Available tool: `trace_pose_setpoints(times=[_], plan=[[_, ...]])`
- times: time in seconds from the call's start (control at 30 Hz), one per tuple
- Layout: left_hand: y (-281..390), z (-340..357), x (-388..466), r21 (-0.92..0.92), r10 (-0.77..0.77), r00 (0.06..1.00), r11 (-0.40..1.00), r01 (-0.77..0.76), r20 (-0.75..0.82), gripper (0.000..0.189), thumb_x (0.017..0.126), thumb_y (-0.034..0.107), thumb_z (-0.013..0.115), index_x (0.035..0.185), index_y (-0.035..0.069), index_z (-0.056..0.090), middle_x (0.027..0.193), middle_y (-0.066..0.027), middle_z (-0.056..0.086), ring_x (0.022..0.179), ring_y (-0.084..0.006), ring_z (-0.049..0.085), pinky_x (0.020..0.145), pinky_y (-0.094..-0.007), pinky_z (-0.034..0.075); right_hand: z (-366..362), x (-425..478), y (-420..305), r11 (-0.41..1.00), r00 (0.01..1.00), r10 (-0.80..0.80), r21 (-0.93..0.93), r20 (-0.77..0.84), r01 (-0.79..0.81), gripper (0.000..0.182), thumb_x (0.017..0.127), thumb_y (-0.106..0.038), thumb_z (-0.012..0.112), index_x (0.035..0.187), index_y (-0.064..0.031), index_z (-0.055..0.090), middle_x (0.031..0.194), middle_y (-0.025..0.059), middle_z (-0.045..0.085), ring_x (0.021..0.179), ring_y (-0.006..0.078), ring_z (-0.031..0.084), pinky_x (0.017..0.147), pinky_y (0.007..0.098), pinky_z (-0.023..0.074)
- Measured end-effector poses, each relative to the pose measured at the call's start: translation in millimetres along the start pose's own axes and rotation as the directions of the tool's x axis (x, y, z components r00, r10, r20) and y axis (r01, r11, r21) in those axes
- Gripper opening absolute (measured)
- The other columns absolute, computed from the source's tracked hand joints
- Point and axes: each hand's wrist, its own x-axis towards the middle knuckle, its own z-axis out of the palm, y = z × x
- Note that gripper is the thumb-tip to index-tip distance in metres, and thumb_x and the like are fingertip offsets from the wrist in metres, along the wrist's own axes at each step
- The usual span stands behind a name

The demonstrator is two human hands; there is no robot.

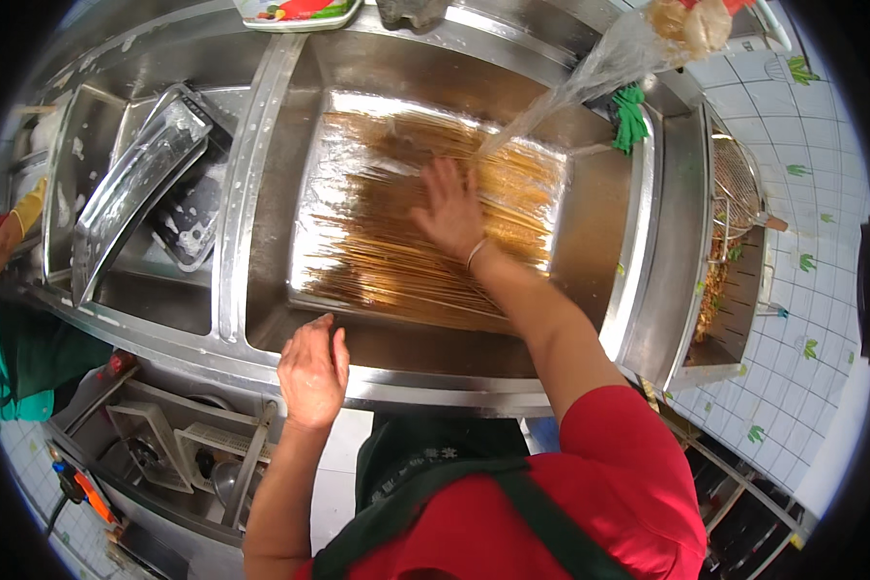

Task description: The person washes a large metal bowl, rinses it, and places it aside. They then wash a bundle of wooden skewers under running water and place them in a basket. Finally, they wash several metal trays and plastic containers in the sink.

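Many thin bamboo sticks [406, 268], probably skewers, lie side by side across the bottom of a large stainless steel sink basin [594, 203]. My right hand [449, 206] is flat over the middle of them, fingers spread and slightly blurred, a thin band at the wrist. It grips nothing that I can see. At the front rim [413, 384] of the basin is my left hand [315, 372], wet, palm side hidden, thumb apart from the fingers. A clear stream [544, 109], apparently water, comes down from the upper right onto the sticks near my right fingertips.
Soapy trays [145, 174] stand tilted in the left basin beyond a metal divider [243, 196]. Green cloth or gloves [629, 119] hang at the right rim. A wire strainer [736, 181] rests over a scrap trough. Someone's yellow-gloved hand [29, 206] shows far left.
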Motion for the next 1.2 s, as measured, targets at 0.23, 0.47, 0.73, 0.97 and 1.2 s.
trace_pose_setpoints(times=[0.23,0.47,0.73,0.97,1.2], plan=[[-0.3,2.2,-3.2,0.007,-0.051,0.999,0.999,0.051,-0.011,0.018,0.087,0.009,0.062,0.101,-0.001,0.058,0.090,-0.0148,0.063,0.082,-0.0322,0.062,0.073,-0.0400,0.050,-10.8,-34.1,-39.6,0.998,0.999,0.016,-0.068,0.034,-0.013,0.086,0.091,-0.060,0.039,0.149,0.0005,0.018,0.157,0.0178,0.006,0.146,0.0329,0.000,0.116,0.0519,0.0038],[0.9,3.1,-0.1,0.013,0.001,1.000,1.000,0.000,-0.025,0.017,0.086,0.009,0.063,0.100,0.000,0.058,0.090,-0.0133,0.063,0.081,-0.0314,0.062,0.073,-0.0400,0.050,-6.0,17.6,17.5,0.996,0.986,0.063,0.072,-0.153,-0.053,0.080,0.092,-0.059,0.037,0.146,-0.0001,0.028,0.152,0.0176,0.026,0.142,0.0326,0.020,0.114,0.0517,0.0125],[0.6,-0.5,-4.6,0.004,-0.023,0.999,1.000,0.023,-0.025,0.016,0.086,0.009,0.062,0.099,0.000,0.059,0.088,-0.0134,0.062,0.080,-0.0315,0.062,0.071,-0.0398,0.049,-13.9,-33.5,-9.3,0.989,0.991,-0.133,-0.068,0.014,0.134,0.078,0.089,-0.054,0.046,0.145,-0.0013,0.030,0.154,0.0171,0.022,0.143,0.0311,0.017,0.114,0.0500,0.0136],[0.8,1.6,-2.5,0.021,-0.030,0.999,0.999,0.030,-0.030,0.015,0.087,0.009,0.061,0.099,0.000,0.059,0.090,-0.0134,0.063,0.079,-0.0315,0.062,0.072,-0.0395,0.049,-1.3,-36.0,-20.4,0.994,0.992,-0.106,-0.020,-0.064,0.105,0.072,0.096,-0.054,0.035,0.147,-0.0043,0.026,0.157,0.0118,0.016,0.145,0.0279,0.010,0.116,0.0505,0.0077],[1.1,-1.0,1.6,0.019,-0.017,0.999,1.000,0.017,-0.029,0.014,0.087,0.009,0.061,0.097,0.000,0.058,0.089,-0.0139,0.063,0.079,-0.0322,0.062,0.072,-0.0396,0.049,-26.4,-12.2,19.9,0.998,0.996,-0.063,0.006,-0.060,0.064,0.056,0.098,-0.044,0.041,0.137,-0.0053,0.044,0.151,0.0145,0.029,0.140,0.0303,0.023,0.111,0.0515,0.0179]])
